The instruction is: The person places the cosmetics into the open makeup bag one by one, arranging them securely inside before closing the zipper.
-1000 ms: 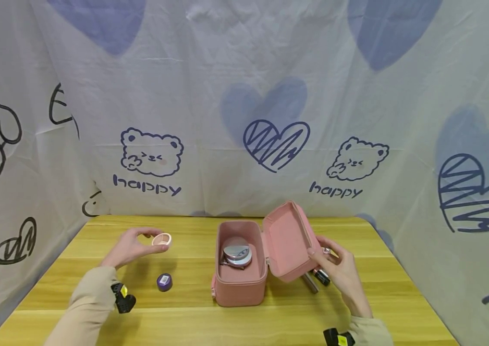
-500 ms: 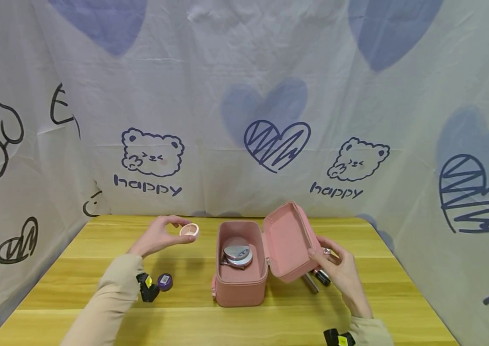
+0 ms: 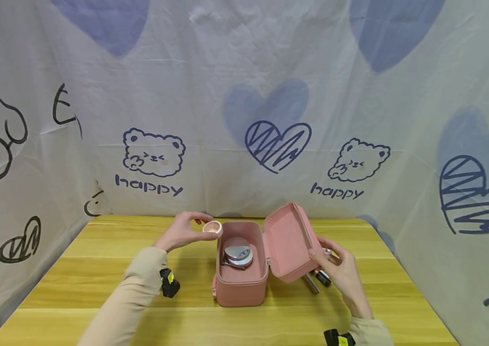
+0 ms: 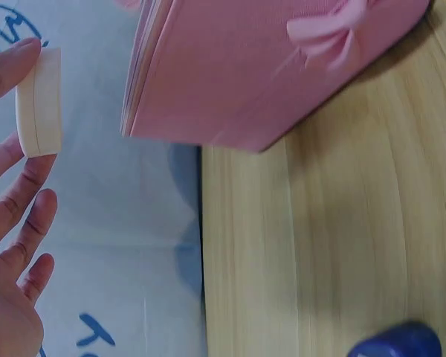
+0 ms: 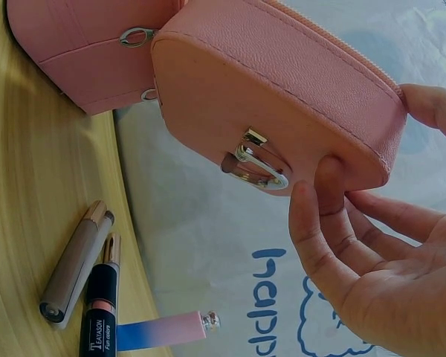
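Observation:
My left hand (image 3: 186,231) pinches a small round makeup palette (image 3: 213,229), white-rimmed with pinkish sections, between thumb and fingers. It is at the far left rim of an open pink makeup case (image 3: 240,293). Edge-on in the left wrist view, the palette (image 4: 39,103) shows a plain cream side. With its thumb and fingers, my right hand (image 3: 340,264) grips the case's lid (image 3: 289,240), which leans out to the right. Inside the case lies a round silver compact (image 3: 237,252). A handle with metal fittings (image 5: 260,169) shows on the lid's outside.
Beside the lid on the wooden table (image 3: 201,327) lie a brownish tube (image 5: 74,268), a black lip gloss tube (image 5: 100,312) and a pink-and-blue stick (image 5: 163,333). A dark blue-purple jar (image 4: 401,342) sits left of the case. A printed cloth (image 3: 210,96) hangs behind.
My left hand has carried the palette rightward from the left of the table to the case's rim. Its wrist now covers the purple jar in the head view. The right hand stays on the lid.

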{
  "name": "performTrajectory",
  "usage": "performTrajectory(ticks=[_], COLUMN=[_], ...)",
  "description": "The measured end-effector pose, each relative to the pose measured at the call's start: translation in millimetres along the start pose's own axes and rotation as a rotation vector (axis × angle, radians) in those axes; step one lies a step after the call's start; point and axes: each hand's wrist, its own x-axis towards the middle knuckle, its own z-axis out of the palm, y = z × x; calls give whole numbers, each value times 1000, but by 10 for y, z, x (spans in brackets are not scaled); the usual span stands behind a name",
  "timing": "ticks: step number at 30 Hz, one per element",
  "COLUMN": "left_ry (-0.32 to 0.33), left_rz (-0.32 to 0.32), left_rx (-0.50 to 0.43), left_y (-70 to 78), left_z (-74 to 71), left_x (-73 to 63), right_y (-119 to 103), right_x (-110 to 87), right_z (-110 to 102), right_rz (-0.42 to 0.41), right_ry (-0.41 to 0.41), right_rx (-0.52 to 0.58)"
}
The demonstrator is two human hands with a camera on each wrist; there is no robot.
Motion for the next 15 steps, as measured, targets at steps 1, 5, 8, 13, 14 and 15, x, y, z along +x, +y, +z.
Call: performTrajectory(ticks=[1,5,8,13,14,15], left_ry=[1,4,-7,-8,-9,-11], left_rz=[7,21,13,-6,-14,-21], left_rx=[2,23,52,105,116,127], left_y=[19,97,155,195,199,203], left_z=[24,116,168,238,251,264], left_x=[13,85,146,247,263,280], right_y=[1,3,7,11,12,15], right_x=[0,3,4,2,1,-1], right_z=[0,-2,-1,4,5,5], right_rz=[0,-6,-16,-34,-38,-38], right_ry=[0,1,1,-3,-3,-4], right_rx=[1,3,5,13,14,14])
